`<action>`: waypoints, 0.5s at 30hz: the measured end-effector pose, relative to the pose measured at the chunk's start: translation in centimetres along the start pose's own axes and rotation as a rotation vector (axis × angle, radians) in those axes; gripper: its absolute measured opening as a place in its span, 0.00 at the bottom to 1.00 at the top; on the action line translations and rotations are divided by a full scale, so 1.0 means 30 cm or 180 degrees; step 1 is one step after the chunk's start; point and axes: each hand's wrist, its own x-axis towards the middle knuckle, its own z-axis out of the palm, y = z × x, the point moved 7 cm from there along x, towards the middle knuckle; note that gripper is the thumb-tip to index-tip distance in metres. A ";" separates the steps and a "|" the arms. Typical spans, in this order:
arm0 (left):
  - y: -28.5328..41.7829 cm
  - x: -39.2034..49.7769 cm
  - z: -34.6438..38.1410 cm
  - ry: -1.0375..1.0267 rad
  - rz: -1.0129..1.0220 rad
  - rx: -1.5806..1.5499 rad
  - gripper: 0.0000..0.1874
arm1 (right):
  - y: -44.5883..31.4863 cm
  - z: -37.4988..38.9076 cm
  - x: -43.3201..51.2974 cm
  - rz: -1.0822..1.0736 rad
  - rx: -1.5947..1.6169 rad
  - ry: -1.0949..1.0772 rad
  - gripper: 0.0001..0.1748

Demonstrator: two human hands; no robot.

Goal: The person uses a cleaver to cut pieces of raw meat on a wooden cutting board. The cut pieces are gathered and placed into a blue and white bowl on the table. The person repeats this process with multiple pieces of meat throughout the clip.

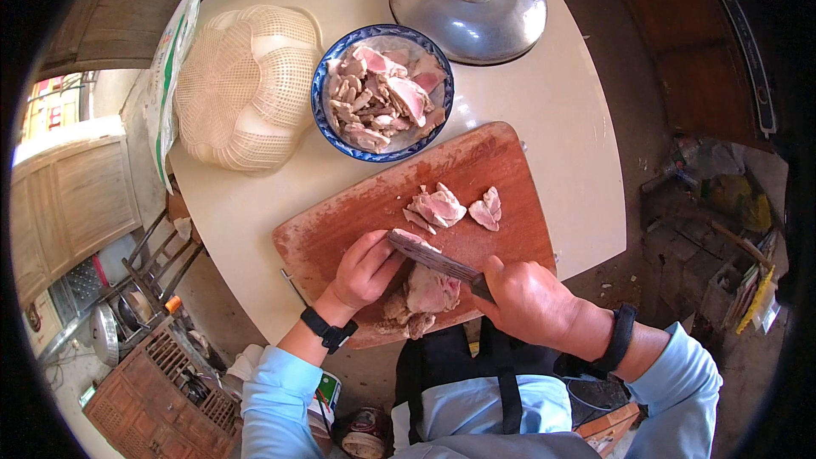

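A kitchen knife (pixel 440 259) is in my right hand (pixel 529 296), gripped by its handle. Its blade slants up and left across a piece of cooked meat (pixel 417 239), and the tip end lies close to my left fingers. My left hand (pixel 370 271) holds that meat at its left side; the knife hides part of the contact. Below the blade, a larger chunk of meat (pixel 433 290) rests on the wooden cutting board (pixel 344 223). Cut slices (pixel 438 207) and a smaller piece (pixel 486 209) lie farther up the board.
Past the board stands a blue-rimmed bowl (pixel 317 124) of sliced meat. A domed metal lid (pixel 440 25) lies at its upper right. To the left are an upturned woven plastic basket (pixel 217 89) and an upright plastic bag (pixel 167 76). The pale table (pixel 586 204) curves away at right.
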 end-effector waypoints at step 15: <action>0.015 -0.010 0.003 -0.0070 0.0481 0.0479 0.12 | -0.007 0.029 0.037 -0.0093 0.0022 0.0165 0.19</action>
